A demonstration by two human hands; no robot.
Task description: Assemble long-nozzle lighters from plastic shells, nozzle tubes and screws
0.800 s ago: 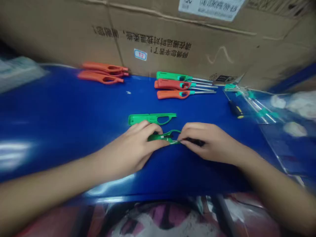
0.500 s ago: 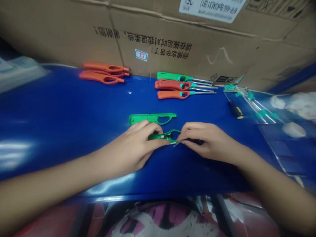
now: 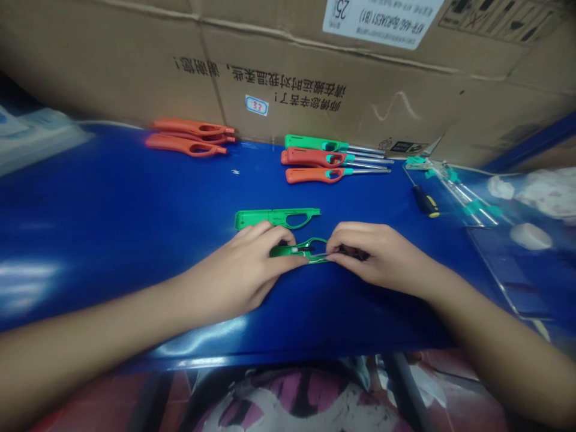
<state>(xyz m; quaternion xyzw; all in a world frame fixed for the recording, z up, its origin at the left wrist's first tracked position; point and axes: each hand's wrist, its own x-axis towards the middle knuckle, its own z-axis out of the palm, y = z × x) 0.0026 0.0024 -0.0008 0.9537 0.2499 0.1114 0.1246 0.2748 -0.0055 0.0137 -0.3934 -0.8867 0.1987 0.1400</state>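
Observation:
My left hand is closed on a green lighter shell half, thumb at the near side and fingers at the far side. Inside the shell lie small black and white parts. At the shell's right end, my right hand pinches a thin greyish strip or wire that runs along the lower edge of the trigger opening. The fingers hide its exact kind. Just beyond my left fingers lies the matching green shell half, hollow side up, with its trigger loop to the right.
Orange lighter shells lie at the back left. Several long-nosed lighters with metal tubes are at the back middle. A screwdriver and metal tubes with teal parts lie to the right. A cardboard box stands behind.
The thin grey piece in my right fingers slanted down past the shell's lower edge; now it lies more level along the shell. My left hand keeps its hold.

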